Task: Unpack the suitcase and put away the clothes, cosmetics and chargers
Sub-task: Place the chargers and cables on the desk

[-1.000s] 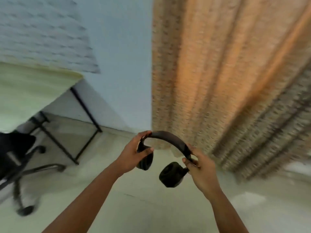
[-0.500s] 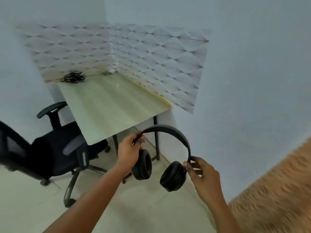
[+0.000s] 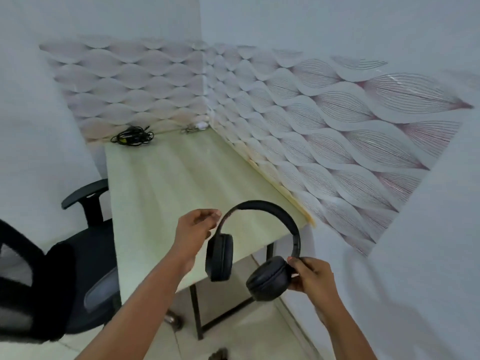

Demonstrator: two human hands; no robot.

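The right hand (image 3: 311,278) is pinching the black headphones (image 3: 255,249) at the base of the right ear cup, holding them up over the near corner of the pale desk (image 3: 168,183). The left hand (image 3: 194,229) is sitting just beside the left end of the band, fingers loosely curled and gripping nothing. A tangle of black cables (image 3: 132,136) is lying at the desk's far edge.
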